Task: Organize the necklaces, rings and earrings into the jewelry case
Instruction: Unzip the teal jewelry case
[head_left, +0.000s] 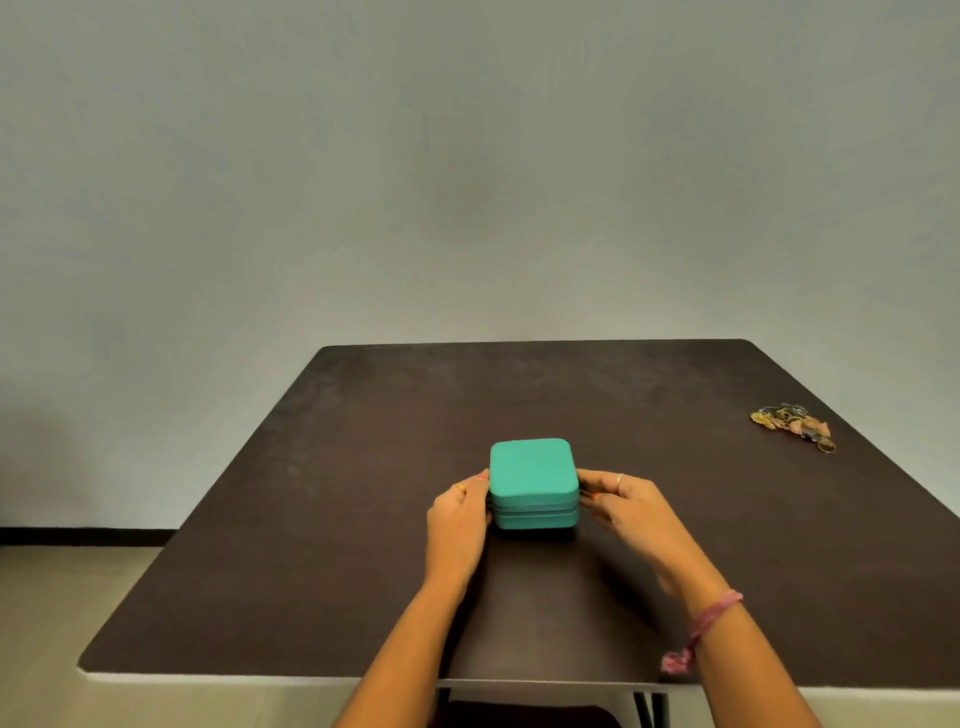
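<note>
The green jewelry case (533, 480) sits shut near the middle of the dark table (322, 545), a little toward my side, with its lid down and the seam running around its middle. I hold it from both sides. My left hand (457, 519) grips the left side, fingers curled against the wall of the case, a gold ring on one finger. My right hand (631, 512) grips the right side, fingertips pressed in at the seam, a thin ring on one finger too. The two hands are apart, with the case between them.

A pink thread bracelet (709, 621) is tied around my right wrist, its loose end hanging down to the table edge.

The pile of jewelry (792, 423) lies well apart from the case, far off to my right near the table's edge, a tangle of gold and coloured pieces too small to tell one from another.

Behind the table stands a plain grey wall (467, 156).
</note>
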